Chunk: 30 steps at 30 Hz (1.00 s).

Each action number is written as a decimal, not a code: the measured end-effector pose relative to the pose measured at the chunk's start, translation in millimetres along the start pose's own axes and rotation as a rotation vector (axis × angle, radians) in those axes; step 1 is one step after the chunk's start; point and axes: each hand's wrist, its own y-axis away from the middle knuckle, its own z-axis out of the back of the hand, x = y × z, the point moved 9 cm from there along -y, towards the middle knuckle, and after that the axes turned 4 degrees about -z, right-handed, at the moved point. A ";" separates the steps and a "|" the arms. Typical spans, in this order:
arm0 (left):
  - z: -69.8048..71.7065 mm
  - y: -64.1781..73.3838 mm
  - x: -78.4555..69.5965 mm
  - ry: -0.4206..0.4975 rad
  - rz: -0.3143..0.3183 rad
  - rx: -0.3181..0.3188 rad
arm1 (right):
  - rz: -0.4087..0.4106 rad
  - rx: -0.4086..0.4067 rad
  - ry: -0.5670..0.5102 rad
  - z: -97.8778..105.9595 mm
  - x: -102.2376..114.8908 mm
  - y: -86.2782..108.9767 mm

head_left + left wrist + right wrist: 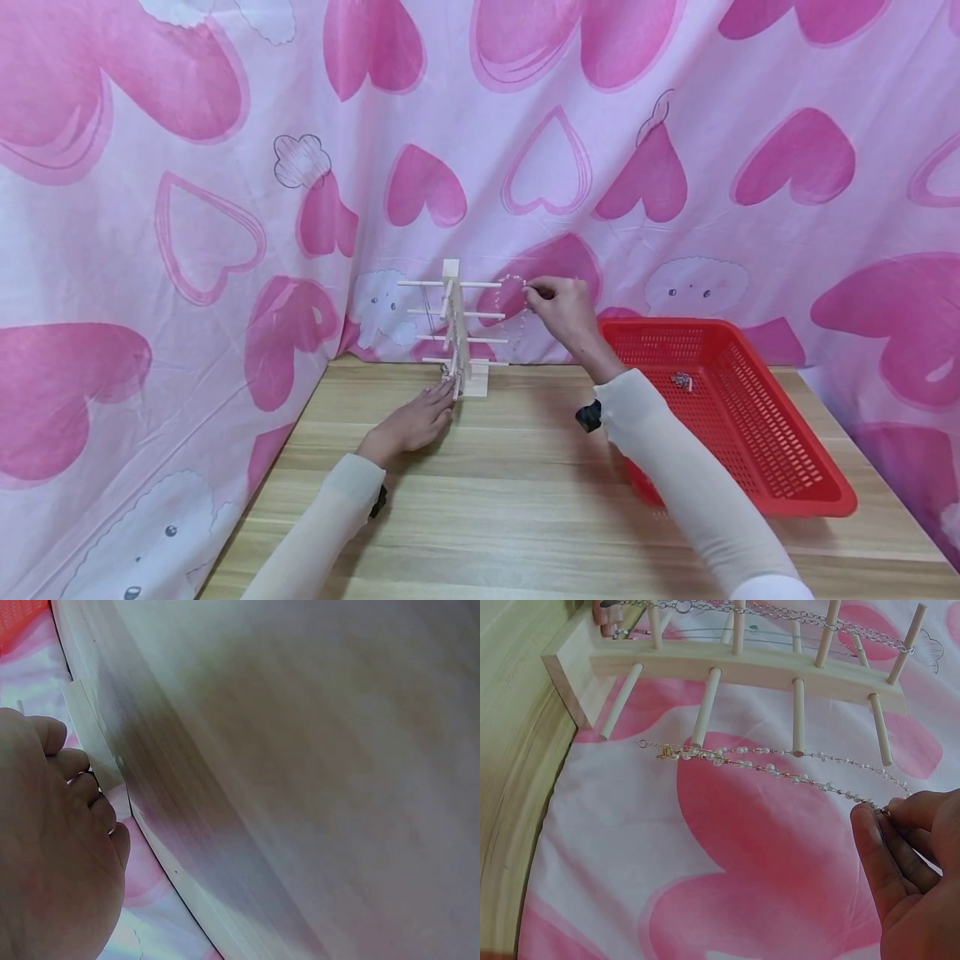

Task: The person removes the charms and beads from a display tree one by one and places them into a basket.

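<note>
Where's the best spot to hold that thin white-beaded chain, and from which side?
Probably pinch the thin white-beaded chain near the top of its loop, from the right, as the person's right hand does: it looks limp and hangs down from there, while the pale wooden peg stand occupies its left.

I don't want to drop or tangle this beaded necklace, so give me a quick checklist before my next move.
1. Right grip pinching the beaded necklace: ok.
2. Wooden stand upright on the table: ok.
3. Right-side pegs free of other jewelry: ok, they look bare.
4. Necklace hung on a peg: not ok, it dangles from the fingers beside the stand.
5. Left grip near the stand's foot: ok; whether it presses firmly: cannot tell.
6. Necklace clasp fastened: cannot tell.
</note>
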 end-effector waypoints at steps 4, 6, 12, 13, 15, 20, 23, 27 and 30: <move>0.2 -0.1 0.6 -0.005 -0.001 -0.001 | 0.012 -0.010 -0.005 6.3 -0.5 -0.5; 0.3 -0.3 0.7 -0.004 -0.002 -0.002 | 0.025 -0.023 -0.008 10.1 -0.5 -1.4; 0.0 -0.5 0.6 -0.007 -0.006 0.001 | 0.024 -0.042 0.014 19.9 -2.9 -2.4; -0.1 -0.5 0.7 -0.006 -0.006 0.000 | 0.021 -0.042 0.016 21.3 -3.2 -2.0; -0.5 -0.4 1.0 -0.010 -0.006 0.000 | 0.009 -0.039 0.020 23.6 -4.8 -1.5; -2.0 -0.7 1.9 -0.004 -0.003 -0.001 | -0.025 -0.024 0.009 29.7 -8.2 0.0; -2.7 -0.9 2.1 -0.006 0.000 0.005 | -0.035 -0.021 -0.003 34.6 -8.5 0.5; -3.0 -0.9 2.3 -0.007 0.005 0.007 | -0.023 -0.032 -0.018 41.9 -7.6 0.1; -2.9 -1.0 2.5 -0.006 0.006 0.004 | -0.006 -0.046 -0.019 47.7 -7.0 -0.1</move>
